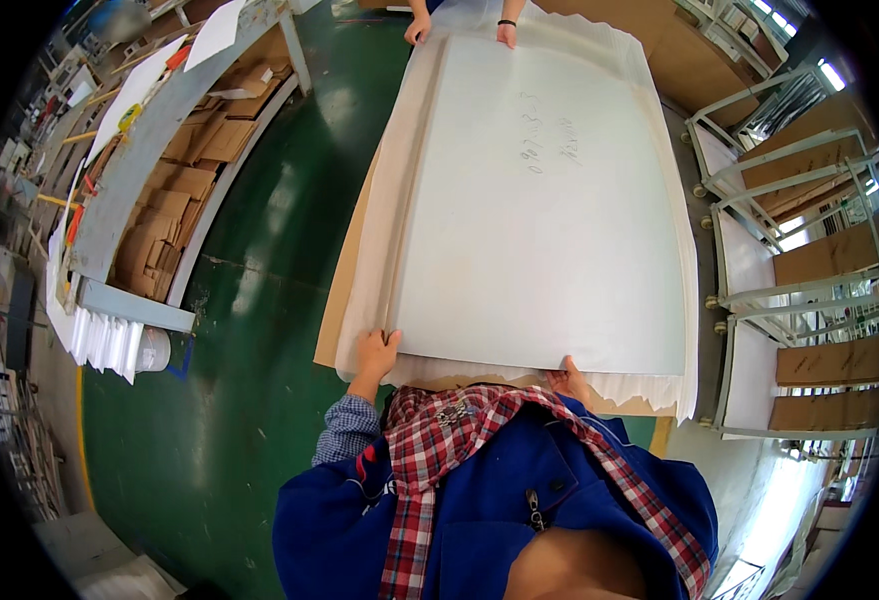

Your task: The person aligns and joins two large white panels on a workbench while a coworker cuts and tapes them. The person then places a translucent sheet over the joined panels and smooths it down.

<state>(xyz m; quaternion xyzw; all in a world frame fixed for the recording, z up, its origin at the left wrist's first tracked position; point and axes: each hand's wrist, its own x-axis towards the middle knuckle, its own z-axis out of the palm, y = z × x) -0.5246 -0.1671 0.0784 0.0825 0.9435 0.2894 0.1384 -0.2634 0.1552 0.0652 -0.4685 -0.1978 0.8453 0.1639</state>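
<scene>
A large pale grey sheet point(539, 210) lies flat on a stack of white paper sheets and brown cardboard. My left hand point(375, 352) grips the sheet's near left corner. My right hand point(567, 380) holds its near edge further right, partly hidden under the sheet. At the far end, another person's two hands point(417, 30) point(506, 33) hold the opposite edge of the same sheet.
A grey workbench point(149, 140) with brown cardboard pieces on its lower shelf runs along the left. Green floor point(259, 260) lies between it and the stack. White metal carts point(789, 260) carrying brown boards stand on the right.
</scene>
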